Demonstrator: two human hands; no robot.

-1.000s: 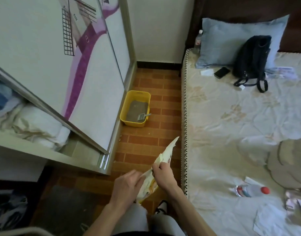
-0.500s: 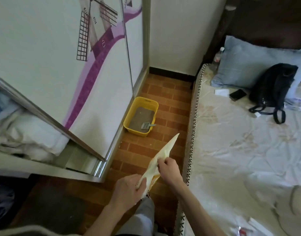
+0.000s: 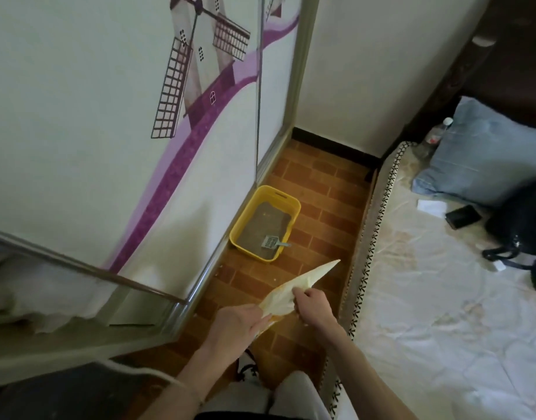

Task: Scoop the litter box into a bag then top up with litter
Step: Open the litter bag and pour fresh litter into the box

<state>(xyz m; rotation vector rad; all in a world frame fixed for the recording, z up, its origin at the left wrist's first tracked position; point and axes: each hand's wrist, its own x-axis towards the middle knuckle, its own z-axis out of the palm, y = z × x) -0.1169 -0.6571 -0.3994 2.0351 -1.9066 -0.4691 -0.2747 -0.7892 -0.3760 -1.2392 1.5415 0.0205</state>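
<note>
Since a second earlier the view had swung left and closer to the yellow litter box [image 3: 294, 204], which sat on the floor against the wardrobe with the scoop [image 3: 272, 242] in it. Both the left hand [image 3: 234, 327] and right hand [image 3: 313, 306] kept fingers clamped on the cream bag [image 3: 303, 281], apparently unopened; scooping had not begun.

The litter box [image 3: 265, 223] is bright yellow, its litter [image 3: 264, 226] grey-brown, the scoop [image 3: 272, 242] pale grey. The bag [image 3: 294, 294] is cream with orange print. The floor [image 3: 321, 189] is red-brown brick pattern. The wardrobe door [image 3: 109, 131] is white with a purple windmill. The pillow [image 3: 484, 159] is faded blue, the backpack [image 3: 521, 222] black.
</note>
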